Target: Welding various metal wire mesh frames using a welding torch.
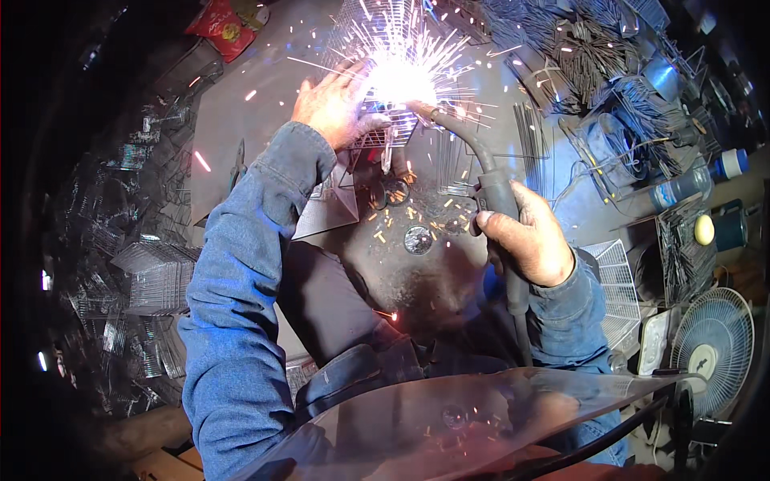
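Observation:
My right hand is wrapped round the handle of a welding torch, whose curved neck reaches up to a blinding white arc. Sparks spray from the arc in all directions. Under the glare lies a wire grid piece; much of it is washed out. My left hand has its fingers and thumb on the left side of this grid, close beside the arc, with the fingertips partly lost in the light. A tinted face shield crosses the bottom of the view.
Pliers lie on the metal tabletop at left. Stacked wire racks crowd the left side. At right are loose rods, a water bottle, a wire basket and a fan. A red bag sits at the far left.

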A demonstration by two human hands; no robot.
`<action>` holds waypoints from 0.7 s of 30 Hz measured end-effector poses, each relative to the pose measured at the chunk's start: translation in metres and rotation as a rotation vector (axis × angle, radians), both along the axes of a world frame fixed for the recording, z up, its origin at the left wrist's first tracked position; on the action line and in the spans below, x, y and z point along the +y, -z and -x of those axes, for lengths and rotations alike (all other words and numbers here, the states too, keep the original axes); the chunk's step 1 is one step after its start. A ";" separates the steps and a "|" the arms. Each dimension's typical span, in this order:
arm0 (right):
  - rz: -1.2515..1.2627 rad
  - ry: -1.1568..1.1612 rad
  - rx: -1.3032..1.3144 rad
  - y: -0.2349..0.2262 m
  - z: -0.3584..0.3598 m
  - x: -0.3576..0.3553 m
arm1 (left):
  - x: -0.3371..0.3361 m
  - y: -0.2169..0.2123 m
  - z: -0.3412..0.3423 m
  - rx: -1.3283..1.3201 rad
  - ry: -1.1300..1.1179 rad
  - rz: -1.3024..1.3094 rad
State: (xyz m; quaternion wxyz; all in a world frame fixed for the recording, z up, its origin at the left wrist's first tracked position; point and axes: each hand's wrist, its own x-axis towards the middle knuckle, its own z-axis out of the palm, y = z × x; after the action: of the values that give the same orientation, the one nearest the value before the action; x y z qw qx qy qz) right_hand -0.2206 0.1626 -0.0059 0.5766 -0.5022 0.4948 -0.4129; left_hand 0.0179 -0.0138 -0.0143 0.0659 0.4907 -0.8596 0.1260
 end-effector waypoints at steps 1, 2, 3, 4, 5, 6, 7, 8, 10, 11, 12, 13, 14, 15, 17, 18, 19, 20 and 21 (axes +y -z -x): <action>-0.063 -0.014 0.015 -0.003 0.000 0.000 | -0.002 0.002 -0.001 0.000 0.000 -0.001; -0.127 -0.027 0.029 -0.004 0.000 0.000 | -0.005 0.004 -0.002 -0.015 0.004 0.005; -0.128 -0.026 0.029 -0.003 0.001 0.001 | -0.006 0.004 -0.001 -0.032 0.010 0.010; -0.116 -0.026 0.006 -0.002 0.001 0.000 | -0.005 0.003 -0.001 0.003 0.021 0.016; -0.104 -0.026 -0.017 0.000 0.002 0.000 | -0.006 0.003 -0.002 0.022 0.034 0.027; -0.107 -0.024 -0.017 0.003 0.002 0.000 | -0.006 0.003 -0.002 0.042 0.049 0.038; -0.067 0.003 -0.021 0.006 0.003 0.000 | -0.005 0.004 -0.002 0.087 0.055 0.046; -0.026 0.029 -0.024 0.008 0.005 0.001 | -0.005 0.004 -0.002 0.087 0.058 0.043; -0.087 0.036 -0.075 0.005 0.009 0.003 | -0.005 0.004 -0.004 0.084 0.048 0.043; -0.147 0.045 -0.125 0.005 0.012 0.005 | -0.005 0.005 -0.005 0.084 0.046 0.042; -0.166 0.054 -0.135 0.007 0.014 0.006 | -0.006 0.005 -0.005 0.085 0.049 0.046; -0.167 0.054 -0.134 0.009 0.015 0.006 | -0.006 0.005 -0.005 0.087 0.052 0.050; -0.175 0.040 -0.136 0.011 0.015 0.006 | -0.006 0.006 -0.005 0.087 0.052 0.049; -0.183 0.028 -0.137 0.013 0.015 0.006 | -0.006 0.006 -0.005 0.093 0.061 0.059; -0.192 0.016 -0.117 0.016 0.015 0.006 | -0.007 0.007 -0.007 0.099 0.072 0.068; -0.185 0.006 -0.117 0.017 0.015 0.005 | -0.009 0.008 -0.008 0.097 0.080 0.077; -0.178 -0.003 -0.117 0.017 0.015 0.005 | -0.009 0.008 -0.008 0.094 0.088 0.087; -0.178 -0.003 -0.118 0.016 0.014 0.004 | -0.010 0.009 -0.008 0.093 0.088 0.087; -0.178 0.004 -0.119 0.014 0.013 0.004 | -0.009 0.008 -0.008 0.095 0.091 0.079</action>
State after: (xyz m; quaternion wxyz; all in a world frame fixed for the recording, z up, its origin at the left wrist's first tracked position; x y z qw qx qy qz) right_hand -0.2333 0.1665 -0.0200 0.6466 -0.4225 0.4952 -0.3976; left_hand 0.0263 -0.0232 -0.0228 0.1317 0.4536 -0.8713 0.1333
